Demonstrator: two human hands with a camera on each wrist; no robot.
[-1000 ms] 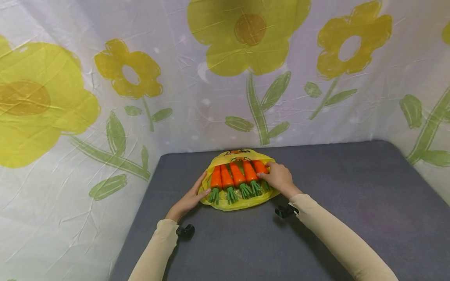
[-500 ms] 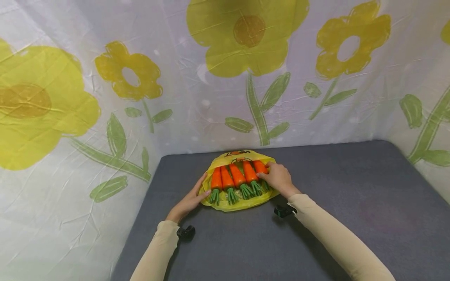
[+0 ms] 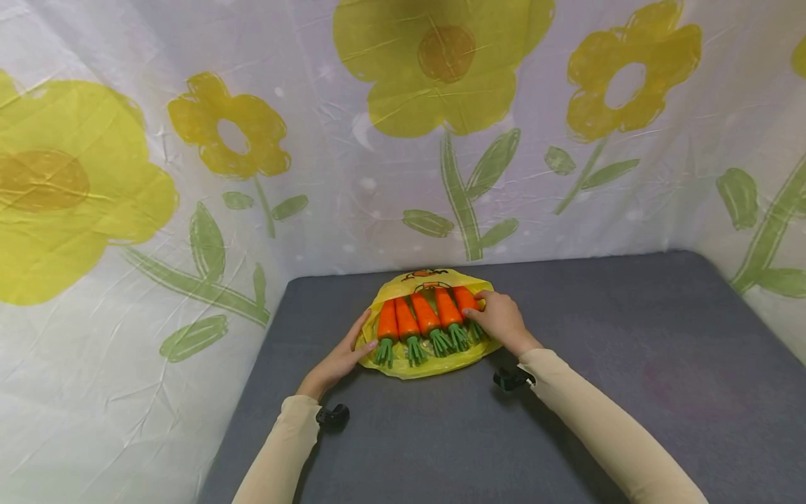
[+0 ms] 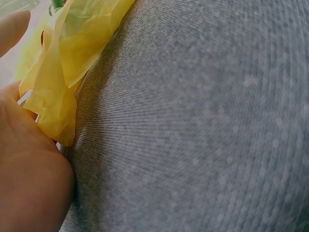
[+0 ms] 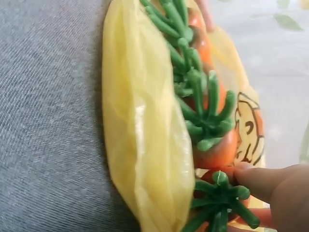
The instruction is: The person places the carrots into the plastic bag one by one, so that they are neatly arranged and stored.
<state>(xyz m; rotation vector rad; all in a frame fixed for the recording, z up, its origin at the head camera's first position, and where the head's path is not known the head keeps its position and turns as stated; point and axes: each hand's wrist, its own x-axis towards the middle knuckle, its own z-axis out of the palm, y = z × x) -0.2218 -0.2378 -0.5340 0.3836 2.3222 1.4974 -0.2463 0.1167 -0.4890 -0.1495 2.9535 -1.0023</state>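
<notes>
Several orange toy carrots [image 3: 406,320] with green tops lie side by side in the mouth of a yellow plastic bag [image 3: 412,369] on the table. My right hand [image 3: 504,323] pinches the rightmost carrot [image 3: 464,299], its thumb [image 5: 248,176] on the carrot's body near the green top. On the other side, my left hand [image 3: 340,359] holds the bag's left edge, the thumb over the front and the fingers mostly hidden behind. Crumpled yellow film [image 4: 58,106] of the bag lies against this hand in the left wrist view.
A dark grey cloth-covered table [image 3: 428,441] stretches out around the bag. Behind it and at the sides hangs a pale curtain [image 3: 352,210] printed with yellow flowers. A black wrist camera [image 3: 332,417] is strapped to the left wrist, another black camera [image 3: 511,379] to the right.
My right thumb has shifted slightly to the right on the rightmost carrot, so a little more of it shows. The left hand, the bag and the other carrots stay put.
</notes>
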